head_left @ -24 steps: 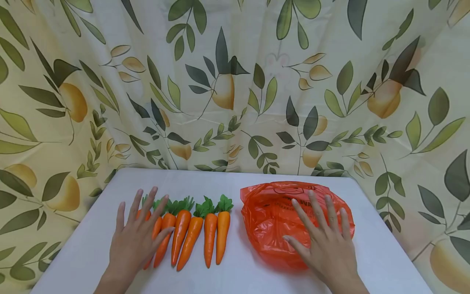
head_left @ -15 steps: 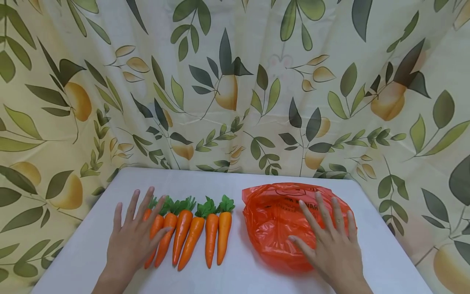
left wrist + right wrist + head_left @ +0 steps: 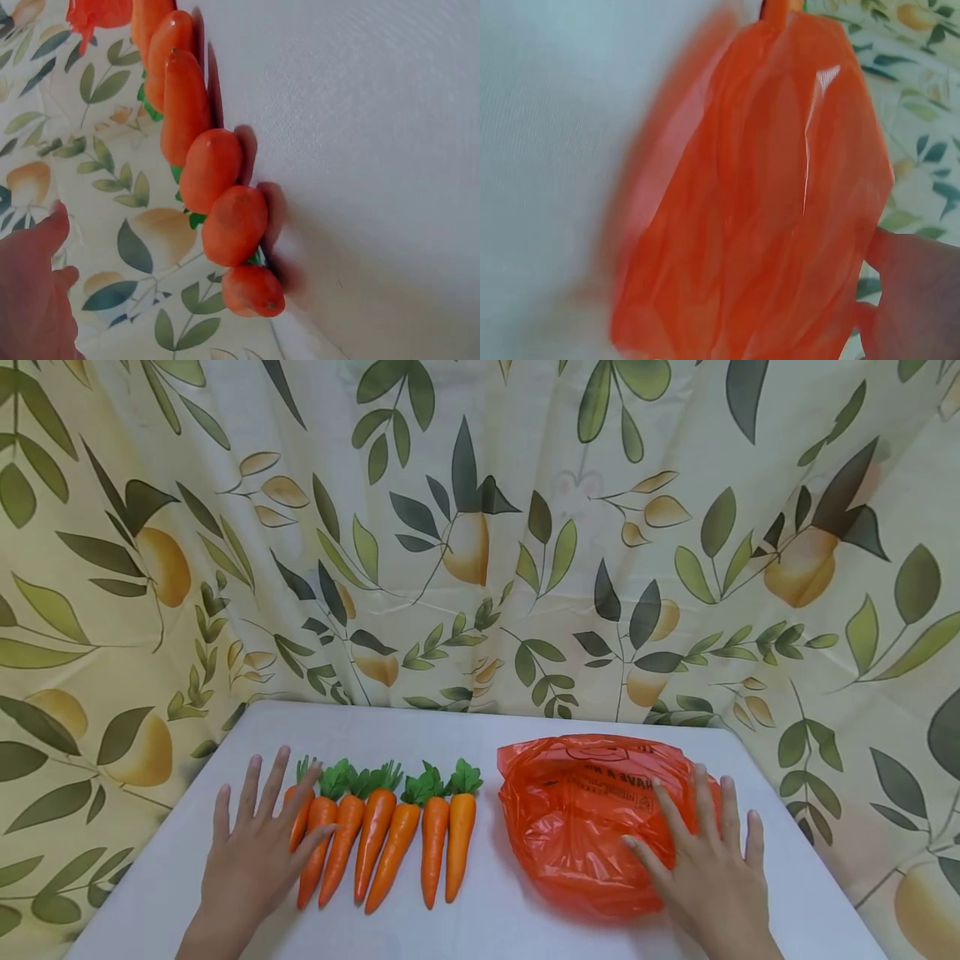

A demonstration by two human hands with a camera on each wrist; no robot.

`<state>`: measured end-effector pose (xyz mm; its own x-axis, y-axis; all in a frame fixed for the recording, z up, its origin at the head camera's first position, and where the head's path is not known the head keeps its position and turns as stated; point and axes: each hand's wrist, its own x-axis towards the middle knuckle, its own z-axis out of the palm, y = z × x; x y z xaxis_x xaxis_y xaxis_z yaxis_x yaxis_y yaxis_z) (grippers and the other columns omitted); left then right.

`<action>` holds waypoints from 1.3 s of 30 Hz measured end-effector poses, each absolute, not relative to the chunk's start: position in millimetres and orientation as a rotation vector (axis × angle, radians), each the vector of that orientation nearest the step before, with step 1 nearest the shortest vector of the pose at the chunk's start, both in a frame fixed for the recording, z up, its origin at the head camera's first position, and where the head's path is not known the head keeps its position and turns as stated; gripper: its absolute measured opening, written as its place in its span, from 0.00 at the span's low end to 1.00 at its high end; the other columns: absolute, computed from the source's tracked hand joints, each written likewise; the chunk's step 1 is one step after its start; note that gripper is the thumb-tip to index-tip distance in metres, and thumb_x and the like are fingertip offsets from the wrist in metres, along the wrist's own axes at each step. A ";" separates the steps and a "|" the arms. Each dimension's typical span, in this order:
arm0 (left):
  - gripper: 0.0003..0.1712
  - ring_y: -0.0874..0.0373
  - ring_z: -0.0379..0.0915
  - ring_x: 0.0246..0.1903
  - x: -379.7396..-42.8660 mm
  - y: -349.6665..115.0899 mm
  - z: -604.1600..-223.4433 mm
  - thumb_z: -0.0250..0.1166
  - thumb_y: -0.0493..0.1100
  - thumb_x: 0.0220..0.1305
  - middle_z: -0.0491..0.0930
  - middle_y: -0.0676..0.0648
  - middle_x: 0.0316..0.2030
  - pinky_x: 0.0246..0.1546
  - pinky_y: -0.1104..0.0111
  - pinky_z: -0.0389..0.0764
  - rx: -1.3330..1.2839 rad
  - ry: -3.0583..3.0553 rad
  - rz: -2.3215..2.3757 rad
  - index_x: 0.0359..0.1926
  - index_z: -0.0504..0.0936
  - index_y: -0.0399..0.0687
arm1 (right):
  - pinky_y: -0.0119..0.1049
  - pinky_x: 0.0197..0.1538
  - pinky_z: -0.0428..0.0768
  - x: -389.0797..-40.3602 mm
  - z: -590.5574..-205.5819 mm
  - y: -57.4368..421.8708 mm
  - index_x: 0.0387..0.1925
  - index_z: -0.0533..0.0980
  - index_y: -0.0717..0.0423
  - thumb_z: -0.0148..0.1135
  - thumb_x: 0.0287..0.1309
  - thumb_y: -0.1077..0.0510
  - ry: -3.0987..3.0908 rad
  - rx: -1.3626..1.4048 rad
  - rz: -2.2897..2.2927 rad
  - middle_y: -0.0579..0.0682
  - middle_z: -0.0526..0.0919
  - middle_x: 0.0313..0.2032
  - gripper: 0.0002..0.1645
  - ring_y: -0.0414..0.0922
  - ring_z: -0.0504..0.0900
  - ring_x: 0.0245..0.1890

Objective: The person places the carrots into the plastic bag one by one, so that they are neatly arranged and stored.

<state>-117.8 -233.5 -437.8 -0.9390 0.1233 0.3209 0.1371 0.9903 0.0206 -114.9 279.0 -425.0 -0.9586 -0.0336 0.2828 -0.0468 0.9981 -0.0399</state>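
Note:
Several orange carrots (image 3: 378, 835) with green leafy tops lie side by side on the white table, tips toward me. My left hand (image 3: 251, 860) is held with fingers spread at the left end of the row, overlapping the leftmost carrot (image 3: 300, 818) in the head view. In the left wrist view a gap shows between that hand (image 3: 34, 292) and the carrots (image 3: 236, 225). A red plastic bag (image 3: 570, 835) with dark print sits on the right, its mouth spread wide. My right hand (image 3: 712, 872), fingers apart and holding nothing, overlaps the bag's right side.
The white table (image 3: 480, 927) has its far edge against a curtain (image 3: 480, 635) patterned with leaves and fruit. A strip of bare tabletop lies between the carrots and the bag.
Both hands have moved outward: the left one slightly to the left, the right one to the right, uncovering more of the carrots and bag. Carrots and bag lie as before; the head view has shifted slightly.

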 end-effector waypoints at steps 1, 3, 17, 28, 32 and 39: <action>0.50 0.41 0.17 0.78 -117.9 -234.9 -438.5 0.61 0.68 0.69 0.25 0.46 0.82 0.70 0.41 0.19 -0.175 -2.826 -0.082 0.83 0.50 0.61 | 0.63 0.68 0.16 -115.2 -425.6 281.9 0.80 0.55 0.51 0.61 0.62 0.28 -2.860 0.048 0.083 0.62 0.25 0.80 0.56 0.65 0.18 0.76; 0.49 0.39 0.17 0.78 -117.4 -238.2 -439.7 0.60 0.67 0.71 0.25 0.45 0.82 0.70 0.42 0.18 -0.157 -2.853 -0.138 0.83 0.49 0.61 | 0.64 0.67 0.16 -116.1 -427.0 287.8 0.80 0.55 0.52 0.60 0.63 0.28 -2.879 0.020 0.131 0.63 0.24 0.79 0.55 0.66 0.18 0.75; 0.46 0.26 0.23 0.76 -118.7 -255.3 -453.4 0.53 0.68 0.75 0.29 0.32 0.80 0.64 0.25 0.40 -0.095 -3.022 -0.533 0.83 0.49 0.55 | 0.85 0.56 0.55 -130.2 -429.3 322.0 0.79 0.53 0.60 0.48 0.76 0.33 -3.010 -0.157 0.543 0.82 0.31 0.73 0.47 0.87 0.46 0.63; 0.43 0.16 0.41 0.69 -129.4 -273.9 -465.1 0.51 0.65 0.78 0.38 0.22 0.76 0.57 0.20 0.52 -0.065 -3.091 -0.756 0.82 0.50 0.53 | 0.72 0.54 0.71 -138.6 -430.9 332.6 0.79 0.57 0.60 0.45 0.80 0.40 -2.934 -0.370 1.039 0.81 0.44 0.71 0.40 0.81 0.52 0.66; 0.41 0.17 0.45 0.68 -131.2 -277.9 -462.3 0.49 0.64 0.80 0.41 0.23 0.76 0.55 0.20 0.55 -0.070 -3.107 -0.899 0.82 0.50 0.53 | 0.71 0.58 0.70 -140.7 -434.0 335.9 0.80 0.55 0.56 0.44 0.79 0.38 -2.924 -0.414 1.207 0.78 0.49 0.71 0.41 0.78 0.54 0.67; 0.37 0.24 0.51 0.70 -136.1 -283.1 -459.2 0.49 0.58 0.82 0.50 0.28 0.75 0.58 0.24 0.59 -0.174 -3.013 -1.267 0.82 0.53 0.50 | 0.67 0.61 0.70 -144.0 -441.7 341.6 0.82 0.51 0.53 0.46 0.79 0.39 -2.981 -0.421 1.382 0.74 0.50 0.73 0.42 0.75 0.52 0.69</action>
